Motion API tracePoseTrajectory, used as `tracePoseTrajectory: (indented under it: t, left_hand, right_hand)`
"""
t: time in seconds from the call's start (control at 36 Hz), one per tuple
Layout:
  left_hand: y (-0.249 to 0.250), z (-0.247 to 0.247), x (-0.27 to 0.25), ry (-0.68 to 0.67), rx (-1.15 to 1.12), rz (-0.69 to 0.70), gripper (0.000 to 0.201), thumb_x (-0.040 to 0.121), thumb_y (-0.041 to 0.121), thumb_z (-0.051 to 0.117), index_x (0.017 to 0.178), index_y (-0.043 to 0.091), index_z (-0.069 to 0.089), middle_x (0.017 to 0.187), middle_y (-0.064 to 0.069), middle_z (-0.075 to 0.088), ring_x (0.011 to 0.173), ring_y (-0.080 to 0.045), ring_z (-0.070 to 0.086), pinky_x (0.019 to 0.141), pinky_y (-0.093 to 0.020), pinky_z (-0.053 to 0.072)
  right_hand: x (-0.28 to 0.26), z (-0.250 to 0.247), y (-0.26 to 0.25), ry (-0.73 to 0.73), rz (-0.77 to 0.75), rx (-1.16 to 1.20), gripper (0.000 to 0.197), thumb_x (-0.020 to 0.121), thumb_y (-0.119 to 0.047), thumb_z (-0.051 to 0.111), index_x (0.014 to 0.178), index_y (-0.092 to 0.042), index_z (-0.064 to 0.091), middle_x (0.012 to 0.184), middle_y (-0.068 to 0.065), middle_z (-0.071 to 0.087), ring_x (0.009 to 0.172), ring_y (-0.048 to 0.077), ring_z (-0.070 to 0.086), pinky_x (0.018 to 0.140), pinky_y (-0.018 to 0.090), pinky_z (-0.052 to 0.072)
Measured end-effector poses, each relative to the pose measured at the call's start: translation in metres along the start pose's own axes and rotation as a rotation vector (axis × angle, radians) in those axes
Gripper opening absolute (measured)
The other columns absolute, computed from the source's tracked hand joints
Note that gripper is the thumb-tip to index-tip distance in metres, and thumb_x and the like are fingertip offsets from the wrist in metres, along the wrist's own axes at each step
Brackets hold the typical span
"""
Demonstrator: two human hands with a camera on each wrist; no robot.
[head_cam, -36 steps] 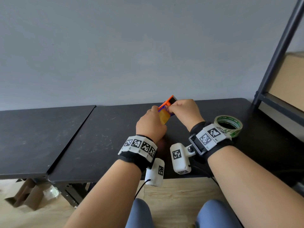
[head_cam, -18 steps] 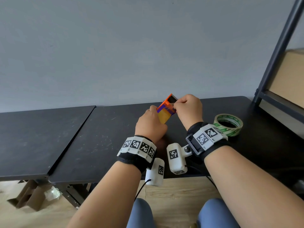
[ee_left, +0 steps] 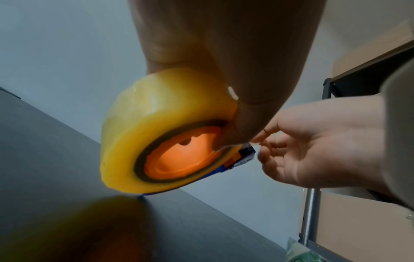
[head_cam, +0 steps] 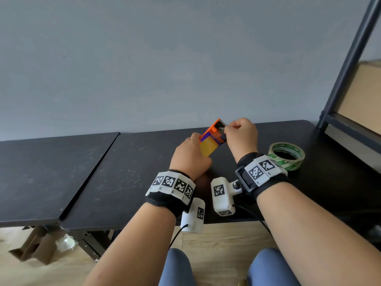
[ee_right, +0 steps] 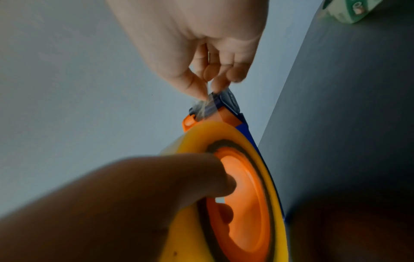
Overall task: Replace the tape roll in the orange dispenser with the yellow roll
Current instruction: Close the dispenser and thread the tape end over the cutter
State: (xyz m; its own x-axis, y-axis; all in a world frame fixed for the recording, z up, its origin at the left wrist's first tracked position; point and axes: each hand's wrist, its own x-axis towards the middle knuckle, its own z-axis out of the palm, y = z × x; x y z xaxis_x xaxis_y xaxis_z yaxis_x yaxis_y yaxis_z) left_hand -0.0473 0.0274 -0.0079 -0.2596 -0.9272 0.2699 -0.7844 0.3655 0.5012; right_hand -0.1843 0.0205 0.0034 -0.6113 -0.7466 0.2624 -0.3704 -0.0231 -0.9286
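The left hand (head_cam: 189,156) is hiding most of the yellow roll (head_cam: 208,148) in the head view. The green roll (ee_right: 342,10), beyond the yellow roll, is being cut off at both wrist views' edges. The left thumb (ee_right: 156,177) is looking blurred.

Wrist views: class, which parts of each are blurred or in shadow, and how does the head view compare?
Left wrist view: the left hand is dark and backlit, with a blurred yellow reflection on the table. Right wrist view: the near left hand is soft and shadowed; the right hand is bright. Head view: evenly lit and sharp.
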Motion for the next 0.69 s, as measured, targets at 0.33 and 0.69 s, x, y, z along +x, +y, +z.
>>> tracePoseTrajectory:
  t: [0.33,0.69]
  left_hand:
    - [-0.002,0.000,0.001,0.027,-0.006,-0.019,0.044,0.077,0.018,0.062,0.119,0.018,0.050,0.106,-0.004,0.065,0.095,-0.029,0.062,0.071,-0.029,0.042]
    - [-0.004,0.000,0.003,0.040,-0.031,-0.045,0.044,0.077,0.019,0.063,0.119,0.019,0.050,0.105,-0.004,0.065,0.095,-0.027,0.062,0.070,-0.029,0.042]
  right_hand:
    - [0.013,-0.013,-0.001,-0.018,-0.045,0.061,0.014,0.087,-0.014,0.050,0.087,-0.010,0.064,0.077,-0.004,0.059,0.077,0.017,0.054,0.062,0.026,0.040]
    - [0.006,-0.008,0.004,-0.148,-0.108,-0.040,0.015,0.079,-0.024,0.070,0.077,-0.009,0.069,0.090,0.008,0.070,0.087,0.020,0.065,0.072,0.032,0.052]
